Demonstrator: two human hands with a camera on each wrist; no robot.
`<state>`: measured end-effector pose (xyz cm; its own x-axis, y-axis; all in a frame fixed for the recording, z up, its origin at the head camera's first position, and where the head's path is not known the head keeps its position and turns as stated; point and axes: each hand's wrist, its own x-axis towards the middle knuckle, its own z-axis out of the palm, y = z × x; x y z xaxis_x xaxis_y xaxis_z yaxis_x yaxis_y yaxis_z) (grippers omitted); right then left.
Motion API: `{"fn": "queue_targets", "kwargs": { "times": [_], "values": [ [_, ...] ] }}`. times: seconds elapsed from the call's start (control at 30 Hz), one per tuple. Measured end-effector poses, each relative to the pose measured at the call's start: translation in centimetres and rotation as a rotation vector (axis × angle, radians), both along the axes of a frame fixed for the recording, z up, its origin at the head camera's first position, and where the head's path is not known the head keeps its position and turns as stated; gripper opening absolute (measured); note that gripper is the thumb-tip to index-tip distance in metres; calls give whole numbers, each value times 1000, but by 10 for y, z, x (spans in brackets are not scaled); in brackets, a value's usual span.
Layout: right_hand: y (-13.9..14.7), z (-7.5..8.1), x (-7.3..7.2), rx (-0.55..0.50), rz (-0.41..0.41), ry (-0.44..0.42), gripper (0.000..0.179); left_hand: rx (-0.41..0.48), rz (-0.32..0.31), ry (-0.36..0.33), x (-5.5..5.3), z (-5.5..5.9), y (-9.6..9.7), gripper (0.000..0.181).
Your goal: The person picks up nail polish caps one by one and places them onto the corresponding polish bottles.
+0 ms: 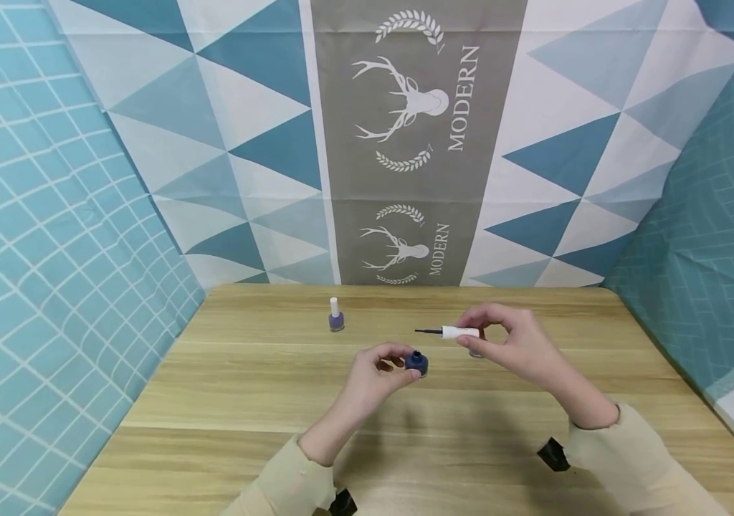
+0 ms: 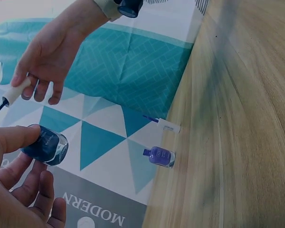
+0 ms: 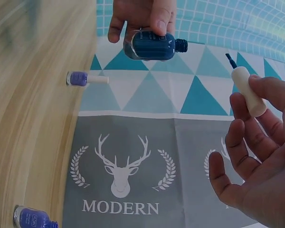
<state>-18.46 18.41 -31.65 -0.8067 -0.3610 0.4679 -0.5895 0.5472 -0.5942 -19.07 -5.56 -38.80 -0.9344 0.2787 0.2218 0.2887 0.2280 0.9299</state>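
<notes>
My left hand [image 1: 376,376] holds an uncapped bottle of dark blue nail polish [image 1: 416,364] between thumb and fingers, its neck upward. To the right and slightly higher, my right hand [image 1: 512,340] pinches a white brush cap [image 1: 460,332]. Its dark-coated brush [image 1: 428,331] points left, apart from the bottle neck. Beyond the right hand stands an uncapped purple nail polish bottle [image 2: 160,156], mostly hidden in the head view. Beside that bottle, a second white cap [image 2: 169,125] stands on the table with its purple brush up.
A purple nail polish bottle with a white cap [image 1: 336,315] stands toward the back of the wooden table [image 1: 244,387]. Patterned cloth [image 1: 264,143] hangs behind the table, with blue sheeting [image 1: 51,215] at the left and teal sheeting [image 1: 722,236] at the right.
</notes>
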Motion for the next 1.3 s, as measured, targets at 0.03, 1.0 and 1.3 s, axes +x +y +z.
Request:
{"fn": "queue_targets", "kwargs": {
  "times": [0.03, 1.0, 1.3],
  "values": [
    [0, -1, 0, 6, -4, 1, 17, 1, 3, 7, 0, 1, 0, 28],
    [-3, -4, 1, 34, 53, 62, 20, 13, 28, 53, 9, 8, -6, 25],
    [-5, -4, 1, 46, 59, 15, 19, -29, 20, 88, 9, 7, -8, 24]
  ]
}}
